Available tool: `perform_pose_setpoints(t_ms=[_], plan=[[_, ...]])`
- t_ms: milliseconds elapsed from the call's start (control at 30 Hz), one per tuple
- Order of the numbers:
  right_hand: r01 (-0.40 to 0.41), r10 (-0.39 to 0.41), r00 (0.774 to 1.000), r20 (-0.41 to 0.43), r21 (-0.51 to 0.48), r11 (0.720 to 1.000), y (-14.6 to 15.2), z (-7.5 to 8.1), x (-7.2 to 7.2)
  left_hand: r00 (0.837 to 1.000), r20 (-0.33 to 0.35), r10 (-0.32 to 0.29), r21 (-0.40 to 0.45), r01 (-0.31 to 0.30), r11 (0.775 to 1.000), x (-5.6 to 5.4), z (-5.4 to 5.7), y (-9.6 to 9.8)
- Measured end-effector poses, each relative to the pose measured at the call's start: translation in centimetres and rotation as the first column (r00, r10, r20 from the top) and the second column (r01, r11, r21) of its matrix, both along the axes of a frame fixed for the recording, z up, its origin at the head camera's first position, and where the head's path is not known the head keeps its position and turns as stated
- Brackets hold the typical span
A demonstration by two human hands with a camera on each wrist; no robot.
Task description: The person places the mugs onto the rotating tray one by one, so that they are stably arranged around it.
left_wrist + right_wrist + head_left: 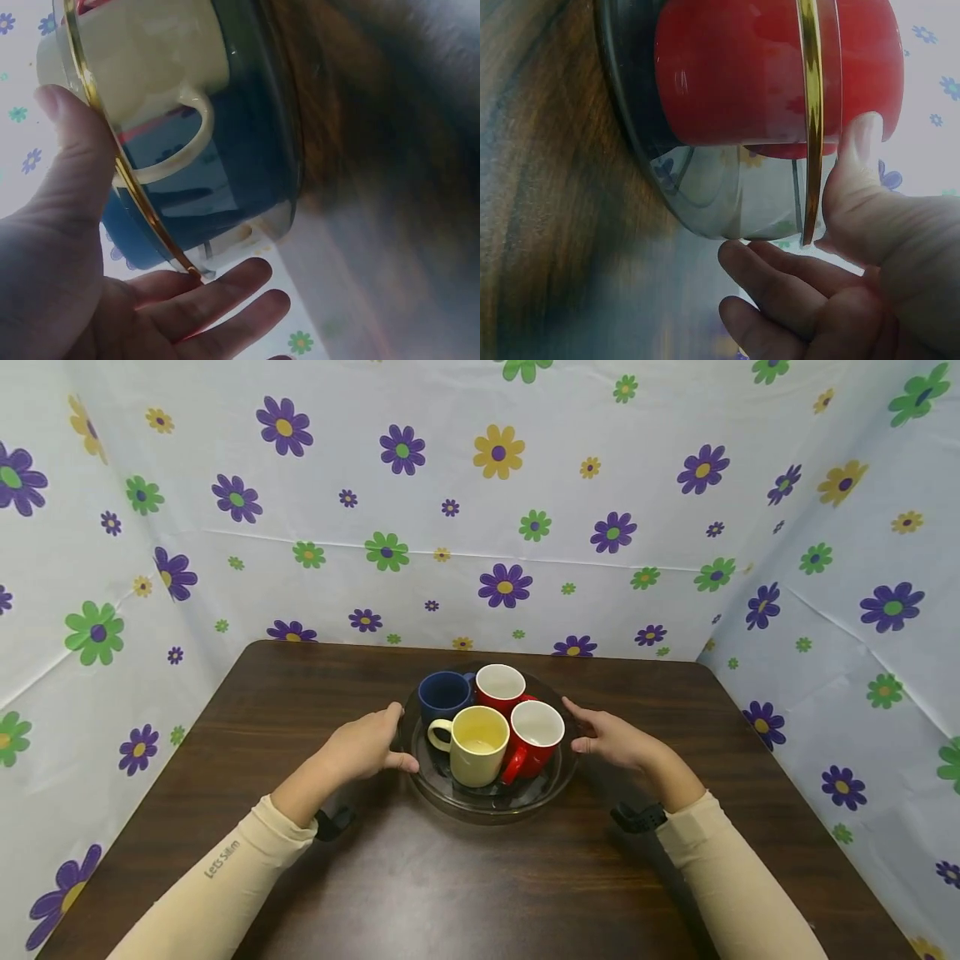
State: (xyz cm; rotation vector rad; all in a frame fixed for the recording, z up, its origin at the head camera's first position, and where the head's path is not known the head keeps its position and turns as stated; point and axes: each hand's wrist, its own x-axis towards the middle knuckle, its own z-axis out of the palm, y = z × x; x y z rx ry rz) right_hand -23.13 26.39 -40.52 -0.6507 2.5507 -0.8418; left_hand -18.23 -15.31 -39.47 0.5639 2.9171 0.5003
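Observation:
A clear, smoky glass bowl with a gold rim holds several mugs. Inside are a pale yellow mug at the front, a dark blue mug at back left, and two red mugs with white insides, one at the back and one at right. On the bowl's left side, my left hand grips the rim, thumb over it and fingers outside. Opposite, my right hand holds the right side, thumb at the rim and fingers against the outer wall. Whether the base touches the table cannot be told.
A dark brown wooden table lies beneath the bowl. Flower-patterned white sheets hang at the back and both sides. Dark wrist straps sit at the cuffs of the cream sleeves.

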Motion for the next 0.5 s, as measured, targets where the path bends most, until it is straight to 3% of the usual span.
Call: perform_pose_setpoints(t_ms=[300, 500], plan=[[-0.003, 0.003, 0.999, -0.049, 0.007, 1.000, 0.17, 0.05, -0.37, 0.999, 0.010, 0.050, 0.007, -0.050, 0.999, 0.83, -0.19, 0.39], [-0.005, 0.005, 0.998, -0.056, -0.006, 1.000, 0.16, 0.07, -0.25, 0.999, 0.002, 0.033, 0.012, -0.033, 0.999, 0.86, -0.40, 0.01]])
